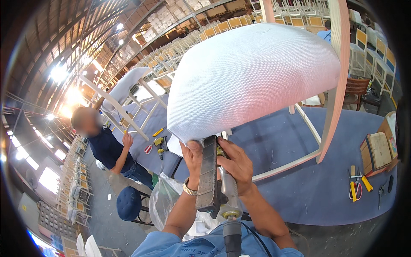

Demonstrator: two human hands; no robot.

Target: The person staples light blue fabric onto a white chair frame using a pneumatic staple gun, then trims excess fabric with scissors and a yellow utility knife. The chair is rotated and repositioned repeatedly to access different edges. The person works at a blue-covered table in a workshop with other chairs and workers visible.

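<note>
Workshop bench covered in blue felt, seen from above. Nearest, the right hand is wrapped around a pneumatic staple gun — air hose trailing toward the body — with its nose at the lower edge of a white upholstered chair seat. Beside it, the left hand pinches the white fabric at that same edge, fingers closed. Pliers with yellow handles lie on the felt at right. Farther left, a co-worker stands by another chair frame — stacked chairs fill the background.
</note>
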